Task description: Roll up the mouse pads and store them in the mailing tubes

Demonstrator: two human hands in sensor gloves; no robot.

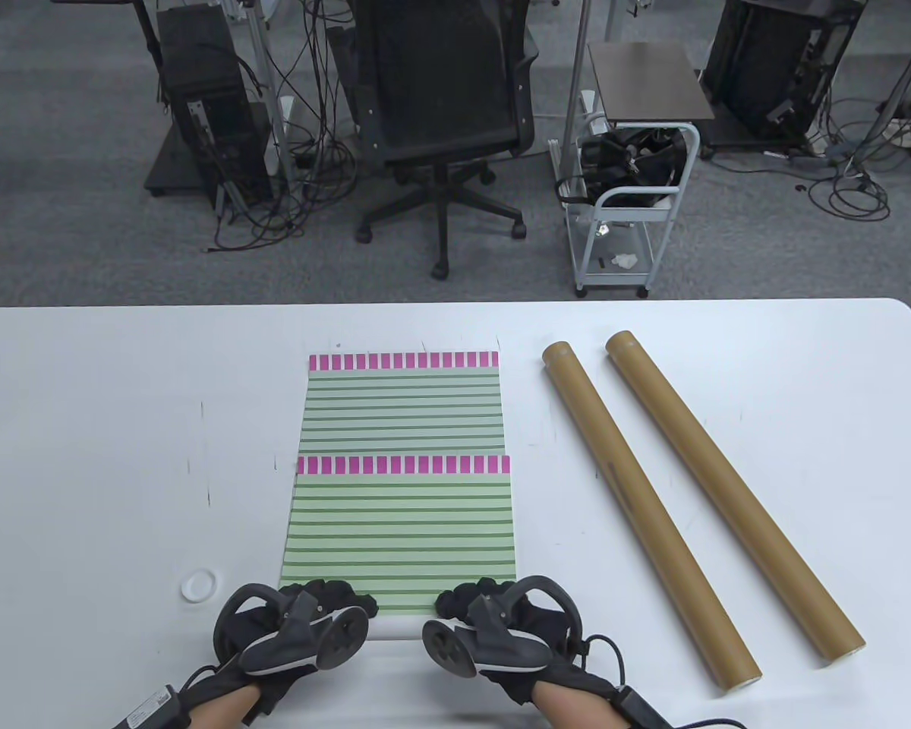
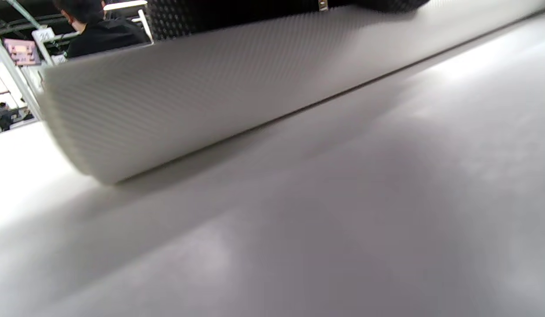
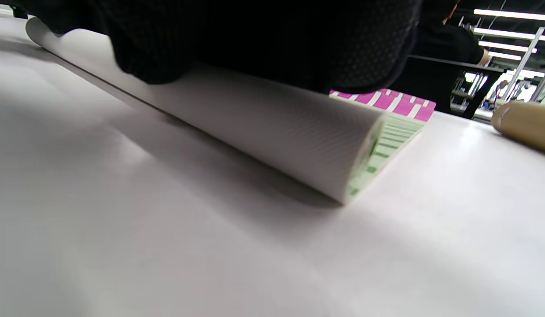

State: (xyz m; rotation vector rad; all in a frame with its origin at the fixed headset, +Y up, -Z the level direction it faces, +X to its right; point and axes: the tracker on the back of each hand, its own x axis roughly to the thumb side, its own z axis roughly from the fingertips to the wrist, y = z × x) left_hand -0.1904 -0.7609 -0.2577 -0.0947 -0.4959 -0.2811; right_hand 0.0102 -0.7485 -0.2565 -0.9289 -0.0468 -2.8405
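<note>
Two green-striped mouse pads with pink top bands lie flat on the white table (image 1: 83, 456), the far pad (image 1: 402, 402) partly under the near pad (image 1: 400, 531). The near pad's front edge is curled into a low white roll (image 1: 395, 628). My left hand (image 1: 334, 598) and right hand (image 1: 474, 596) curl their fingers over that roll, one at each end. In the right wrist view the glove (image 3: 263, 39) lies on top of the roll (image 3: 272, 127). The left wrist view shows the roll's white underside (image 2: 189, 101). Two brown mailing tubes (image 1: 645, 509) (image 1: 729, 493) lie slantwise to the right.
A small white round cap (image 1: 198, 585) lies left of my left hand. Beyond the table's far edge stand an office chair (image 1: 444, 114), a wheeled cart (image 1: 630, 205) and cables on the floor. A tube end (image 3: 525, 125) shows at the right wrist view's right edge.
</note>
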